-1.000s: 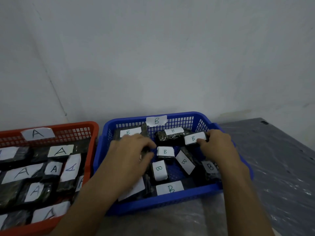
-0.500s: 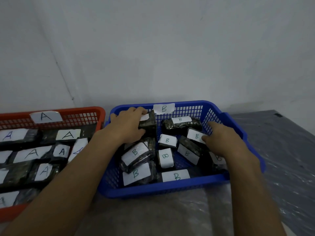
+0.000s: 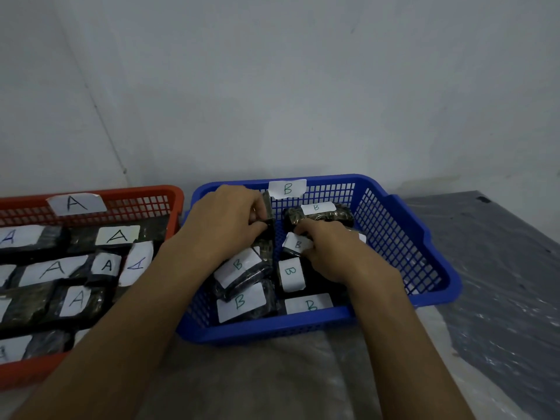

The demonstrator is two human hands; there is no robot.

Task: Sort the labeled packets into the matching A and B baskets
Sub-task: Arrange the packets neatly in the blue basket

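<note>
The blue basket (image 3: pixel 403 237), tagged B on its far wall, holds several dark packets with white B labels. My left hand (image 3: pixel 224 219) grips an upright dark packet (image 3: pixel 269 234) near the basket's far left corner. My right hand (image 3: pixel 336 253) pinches a small B-labelled packet (image 3: pixel 295 245) in the basket's middle. Another B packet (image 3: pixel 318 213) lies at the back. To the left stands the red basket (image 3: pixel 145 201), tagged A and filled with several A-labelled packets (image 3: pixel 118 236).
Both baskets sit on a plastic-covered table (image 3: pixel 272 383) pushed against a pale wall (image 3: pixel 272 86). A darker grey sheet (image 3: pixel 500 283) covers the table's right side. The red basket runs off the left edge of the view.
My right hand has moved left to the middle of the blue basket and taken a small B packet. My left hand stays on the upright packet, gripping it lower on its side.
</note>
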